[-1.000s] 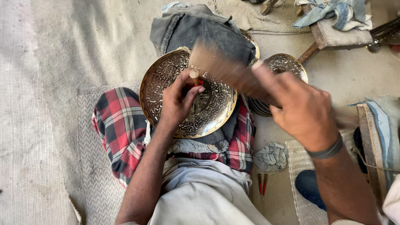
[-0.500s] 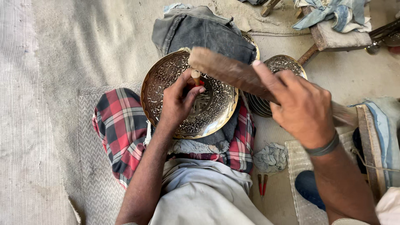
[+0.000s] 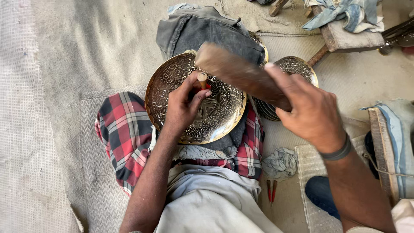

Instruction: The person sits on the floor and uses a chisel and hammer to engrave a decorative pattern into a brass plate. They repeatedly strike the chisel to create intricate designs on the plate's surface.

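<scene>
At the left we see the red checked cloth (image 3: 123, 129) spread over our lap, on the woven floor mat (image 3: 92, 172). Resting on that cloth, tilted toward us, lies the engraved brass plate (image 3: 172, 82), round, with a bright rim and dense scrollwork. Our left hand (image 3: 183, 105) sits on the plate's middle, fingers pinched together around a small chisel (image 3: 202, 80), whose wooden-looking top stands upright above the thumb. Beyond the plate's far edge lies a folded grey denim cloth (image 3: 202, 28). Just right of the chisel top, the wooden mallet (image 3: 235, 69) hangs above the plate's upper right rim, its blunt end near the chisel but apart from it. Our right hand (image 3: 312, 112) is clamped on the mallet's handle, a dark band on its wrist. Behind that hand a second engraved plate (image 3: 297, 67) rests on the floor. Nearer us lie a crumpled rag (image 3: 280, 163) and red-handled pliers (image 3: 271, 192).
</scene>
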